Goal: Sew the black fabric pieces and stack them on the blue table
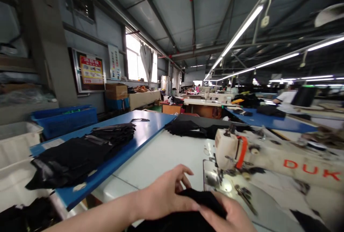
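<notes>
My left hand (163, 193) rests on a piece of black fabric (197, 203) at the near edge of the white sewing table (161, 153), its fingers curled over the cloth. Under the cloth's right side my right hand (232, 216) grips it from below, thumb on top. Just beyond the hands stands a cream sewing machine (268, 156) with red lettering; its needle head (225, 149) hangs over the metal needle plate (215, 178).
A blue side table (145, 131) at left carries stacks of black cut pieces (77, 153). More black fabric (193, 128) lies at the table's far end. Blue and white bins (64, 119) stand at far left. Other workstations and a seated person (286, 97) are at back right.
</notes>
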A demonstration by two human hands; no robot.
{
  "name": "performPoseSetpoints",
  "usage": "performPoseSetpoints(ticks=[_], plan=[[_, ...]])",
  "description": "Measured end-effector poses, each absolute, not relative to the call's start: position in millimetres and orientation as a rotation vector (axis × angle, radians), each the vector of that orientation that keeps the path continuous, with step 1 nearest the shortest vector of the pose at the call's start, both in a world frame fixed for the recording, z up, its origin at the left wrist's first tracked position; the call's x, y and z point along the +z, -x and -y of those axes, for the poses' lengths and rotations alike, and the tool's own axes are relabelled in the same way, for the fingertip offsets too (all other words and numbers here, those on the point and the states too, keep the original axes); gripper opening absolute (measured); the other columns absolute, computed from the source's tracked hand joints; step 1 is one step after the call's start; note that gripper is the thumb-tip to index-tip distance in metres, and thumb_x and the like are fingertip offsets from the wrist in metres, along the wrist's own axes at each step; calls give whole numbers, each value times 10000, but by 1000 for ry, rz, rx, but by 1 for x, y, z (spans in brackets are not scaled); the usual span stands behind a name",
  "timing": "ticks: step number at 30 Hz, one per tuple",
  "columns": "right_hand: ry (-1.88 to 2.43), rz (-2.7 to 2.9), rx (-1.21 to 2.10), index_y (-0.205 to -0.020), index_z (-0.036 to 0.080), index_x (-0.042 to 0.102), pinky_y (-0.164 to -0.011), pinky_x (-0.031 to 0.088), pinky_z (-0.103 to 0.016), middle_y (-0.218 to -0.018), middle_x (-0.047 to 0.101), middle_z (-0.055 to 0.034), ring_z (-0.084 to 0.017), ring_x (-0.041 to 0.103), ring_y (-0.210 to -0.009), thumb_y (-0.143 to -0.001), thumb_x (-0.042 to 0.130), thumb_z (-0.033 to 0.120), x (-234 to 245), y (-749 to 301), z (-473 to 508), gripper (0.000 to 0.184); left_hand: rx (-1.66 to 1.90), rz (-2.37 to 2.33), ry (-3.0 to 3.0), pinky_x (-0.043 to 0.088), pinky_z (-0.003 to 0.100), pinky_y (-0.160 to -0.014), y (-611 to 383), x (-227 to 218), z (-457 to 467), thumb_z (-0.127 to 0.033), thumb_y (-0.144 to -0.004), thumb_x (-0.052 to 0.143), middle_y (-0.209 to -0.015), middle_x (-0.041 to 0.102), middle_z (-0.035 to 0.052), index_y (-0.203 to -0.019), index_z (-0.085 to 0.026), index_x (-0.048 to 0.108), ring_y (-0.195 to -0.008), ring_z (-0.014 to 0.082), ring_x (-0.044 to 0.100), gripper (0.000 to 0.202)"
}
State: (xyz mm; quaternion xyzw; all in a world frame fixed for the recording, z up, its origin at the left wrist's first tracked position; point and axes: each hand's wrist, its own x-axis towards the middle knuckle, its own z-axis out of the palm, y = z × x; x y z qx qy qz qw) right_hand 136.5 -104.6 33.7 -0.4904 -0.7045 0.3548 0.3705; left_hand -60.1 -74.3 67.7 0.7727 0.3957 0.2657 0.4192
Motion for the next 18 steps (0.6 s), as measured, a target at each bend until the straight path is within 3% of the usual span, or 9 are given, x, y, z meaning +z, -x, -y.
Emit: performPoseSetpoints(ticks=[2,5,11,15,18], plan=[[1318,1711,787,-865,188,631,-685,521,-251,-789,678,-38,-198,642,-758,-848,505,416,26,-152,104,260,516,-864,-1752,437,227,-631,57,44,58,-310,-626,751,-858,635,8,-1034,-170,602,-727,159,563,456],[1338,1772,279,-831,197,608,-681,504,-252,-809,640,-50,-178,607,-745,-896,465,363,9,-168,105,228,485,-816,-1590,430,250,-666,47,16,43,-282,-673,679,-770,633,-1,-831,-140,665,-692,154,558,213],[1091,2199,-575,-1074,168,589,-615,465,-253,-782,596,-38,-170,547,-689,-897,379,114,-37,-162,106,280,531,-839,-1469,355,220,-549,11,1,28,-165,-611,554,-612,567,-30,-711,-119,649,-554,110,467,145],[1221,2212,-677,-1117,160,567,-582,438,-258,-784,564,-41,-171,529,-682,-893,430,138,-56,-159,106,262,471,-828,-1405,371,232,-567,3,5,26,-191,-641,543,-610,552,-24,-712,-125,640,-564,118,472,137],[1300,2185,-667,-1120,162,565,-573,431,-269,-788,548,-47,-174,523,-680,-900,420,145,-63,-162,104,265,423,-726,-1380,424,252,-683,3,13,27,-245,-692,589,-749,599,-8,-854,-149,652,-715,155,544,198]])
